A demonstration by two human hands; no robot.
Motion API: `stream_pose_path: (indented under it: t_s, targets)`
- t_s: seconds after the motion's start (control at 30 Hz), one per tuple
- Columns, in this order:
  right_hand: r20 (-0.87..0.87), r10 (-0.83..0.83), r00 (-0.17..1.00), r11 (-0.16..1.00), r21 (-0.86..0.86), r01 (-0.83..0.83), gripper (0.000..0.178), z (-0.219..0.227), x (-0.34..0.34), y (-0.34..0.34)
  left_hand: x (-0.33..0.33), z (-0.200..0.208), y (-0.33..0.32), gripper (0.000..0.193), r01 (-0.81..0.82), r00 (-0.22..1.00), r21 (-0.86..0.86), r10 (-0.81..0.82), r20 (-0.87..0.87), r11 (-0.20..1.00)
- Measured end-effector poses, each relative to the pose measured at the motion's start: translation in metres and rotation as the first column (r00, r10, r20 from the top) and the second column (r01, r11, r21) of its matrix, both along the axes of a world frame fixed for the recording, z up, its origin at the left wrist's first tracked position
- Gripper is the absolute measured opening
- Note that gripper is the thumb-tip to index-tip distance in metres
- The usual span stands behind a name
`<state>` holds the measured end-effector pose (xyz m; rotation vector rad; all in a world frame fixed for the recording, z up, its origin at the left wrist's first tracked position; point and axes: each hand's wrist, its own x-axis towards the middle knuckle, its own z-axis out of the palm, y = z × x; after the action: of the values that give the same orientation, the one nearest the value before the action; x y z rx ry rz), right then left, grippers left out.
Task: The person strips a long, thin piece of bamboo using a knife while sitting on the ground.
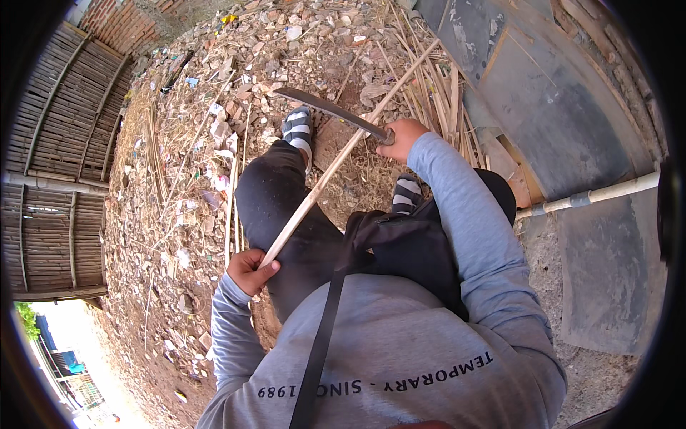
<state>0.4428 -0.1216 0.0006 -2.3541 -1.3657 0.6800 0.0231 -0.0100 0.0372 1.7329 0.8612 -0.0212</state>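
My left hand (250, 272) is closed around the near end of a long pale bamboo strip (325, 179). The strip slants up and to the right across my left thigh, and its far end lies by other strips. My right hand (404, 139) grips the handle of a machete (329, 109) with a dark, slightly curved blade. The blade points to the left and crosses over the strip just left of my right hand. Whether its edge touches the strip, I cannot tell.
More bamboo strips (432, 100) lie in a pile at the far right. Rubble and dry straw (193, 186) cover the ground. Grey panels (529, 93) and a pale pole (607, 191) stand right, a bamboo wall (53, 107) left. A black strap (323, 343) crosses my chest.
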Motion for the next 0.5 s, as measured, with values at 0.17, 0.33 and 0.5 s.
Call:
stream_pose_path:
  t_s: [0.17,0.33,0.5]
  targets:
    - [-0.001,-0.006,1.0,1.0,0.013,0.006,0.044,-0.0037,0.0015,0.0004,0.0017,0.0025,-0.001,0.034,-0.008,1.0,-0.011,0.008,0.0,1.0]
    - [0.026,-0.009,1.0,1.0,0.019,0.008,0.044,-0.004,0.0002,0.0007,0.0007,0.0021,-0.001,0.033,-0.028,1.0,-0.04,0.028,-0.011,0.999]
    - [0.017,-0.015,1.0,1.0,0.002,0.015,0.045,0.0002,-0.0009,0.0004,0.0003,0.0009,-0.0007,0.033,-0.029,1.0,-0.043,0.029,-0.004,0.999]
